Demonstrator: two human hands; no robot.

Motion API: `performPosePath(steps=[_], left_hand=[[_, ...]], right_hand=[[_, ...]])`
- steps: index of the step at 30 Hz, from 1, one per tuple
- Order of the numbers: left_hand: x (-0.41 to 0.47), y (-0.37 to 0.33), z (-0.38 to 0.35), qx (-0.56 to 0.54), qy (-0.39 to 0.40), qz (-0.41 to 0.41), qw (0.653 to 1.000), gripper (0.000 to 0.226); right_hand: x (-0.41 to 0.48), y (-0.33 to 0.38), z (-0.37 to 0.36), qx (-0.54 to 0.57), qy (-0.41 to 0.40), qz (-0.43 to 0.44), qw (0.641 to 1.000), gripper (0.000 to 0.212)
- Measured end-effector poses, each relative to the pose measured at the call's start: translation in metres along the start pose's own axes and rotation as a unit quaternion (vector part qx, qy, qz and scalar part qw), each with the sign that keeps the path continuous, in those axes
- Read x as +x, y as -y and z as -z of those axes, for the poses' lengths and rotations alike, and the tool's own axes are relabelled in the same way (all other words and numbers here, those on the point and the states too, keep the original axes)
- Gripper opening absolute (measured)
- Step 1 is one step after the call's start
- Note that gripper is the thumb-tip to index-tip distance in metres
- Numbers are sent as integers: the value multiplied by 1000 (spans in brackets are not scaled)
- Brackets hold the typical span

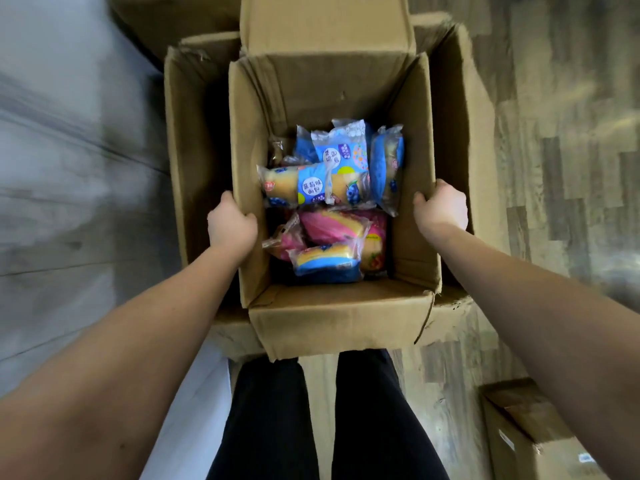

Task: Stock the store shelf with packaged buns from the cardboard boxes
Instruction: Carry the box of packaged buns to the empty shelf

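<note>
Head view: my left hand and right hand grip the left and right walls of the open cardboard box, fingers curled over each rim. Packaged buns lie low inside, blue far, pink near. No shelf in view. Judgement: box-moving step; next calls for a level, even lift.

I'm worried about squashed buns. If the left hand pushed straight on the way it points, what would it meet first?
The left hand grips the box wall; past it, probably the crosswise blue bun pack, lying deeper.
</note>
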State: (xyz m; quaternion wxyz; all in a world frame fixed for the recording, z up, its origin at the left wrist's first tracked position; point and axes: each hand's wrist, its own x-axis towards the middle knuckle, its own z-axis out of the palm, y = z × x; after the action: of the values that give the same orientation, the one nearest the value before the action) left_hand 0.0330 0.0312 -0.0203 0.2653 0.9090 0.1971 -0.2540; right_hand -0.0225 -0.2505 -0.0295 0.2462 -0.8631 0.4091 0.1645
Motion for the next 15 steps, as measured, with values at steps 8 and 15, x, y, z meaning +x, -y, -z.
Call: performPosePath(steps=[8, 15], left_hand=[[-15, -36, 77, 71, -32, -81, 994, 31], [-54, -107, 199, 113, -58, -178, 976, 31]], right_hand=[[-50, 39, 67, -20, -30, 5, 999, 29], [-121, 84, 161, 23, -73, -19, 997, 29]])
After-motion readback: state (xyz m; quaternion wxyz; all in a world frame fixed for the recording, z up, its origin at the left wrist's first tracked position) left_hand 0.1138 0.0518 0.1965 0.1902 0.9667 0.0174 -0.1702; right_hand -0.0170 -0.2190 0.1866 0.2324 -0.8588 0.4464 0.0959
